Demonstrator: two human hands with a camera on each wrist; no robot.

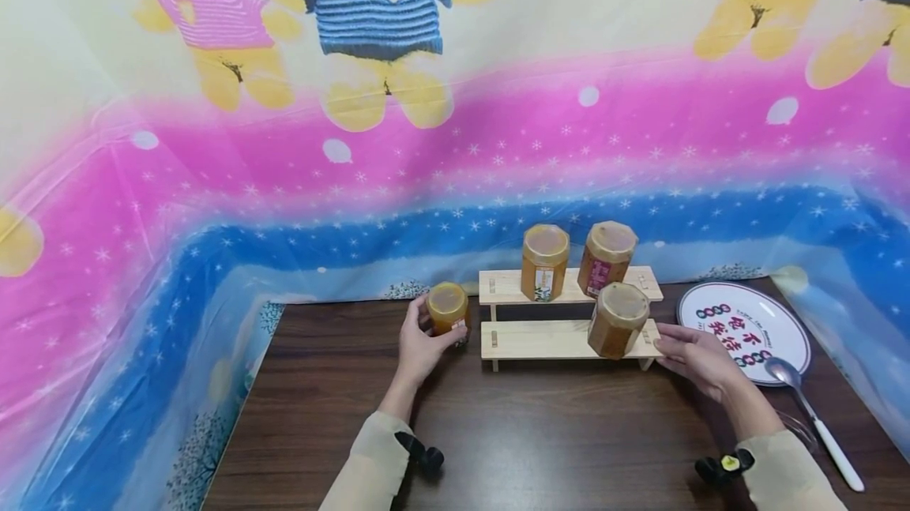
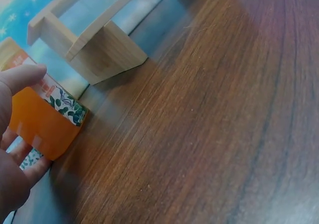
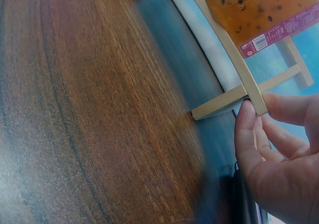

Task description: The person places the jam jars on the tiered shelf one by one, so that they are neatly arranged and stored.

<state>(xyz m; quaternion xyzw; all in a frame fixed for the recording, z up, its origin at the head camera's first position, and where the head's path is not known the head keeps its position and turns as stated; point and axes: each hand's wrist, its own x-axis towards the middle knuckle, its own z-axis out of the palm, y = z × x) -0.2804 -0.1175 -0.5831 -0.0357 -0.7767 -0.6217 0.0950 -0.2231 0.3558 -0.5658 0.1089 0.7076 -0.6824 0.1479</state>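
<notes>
My left hand (image 1: 421, 347) holds a jar (image 1: 448, 312) of orange contents just left of a two-tier wooden shelf (image 1: 536, 340). In the left wrist view its thumb lies across the label of the jar (image 2: 50, 122), with fingers behind it. The jar is upright at the back of the table; whether its base touches is unclear. My right hand (image 1: 700, 359) pinches the right end of the lower tier, between thumb and fingers in the right wrist view. A jar (image 1: 617, 323) with dark specks stands near that end. Two more jars, one white-labelled (image 1: 544, 264) and one purple-labelled (image 1: 606, 262), stand on the upper tier.
Right of the shelf lies a white plate (image 1: 771, 321) with red and dark markings. A spoon (image 1: 817, 424) with a white handle leans on its rim. The dark wooden table (image 1: 540, 440) meets a printed cloth (image 1: 426, 203) at the back and sides.
</notes>
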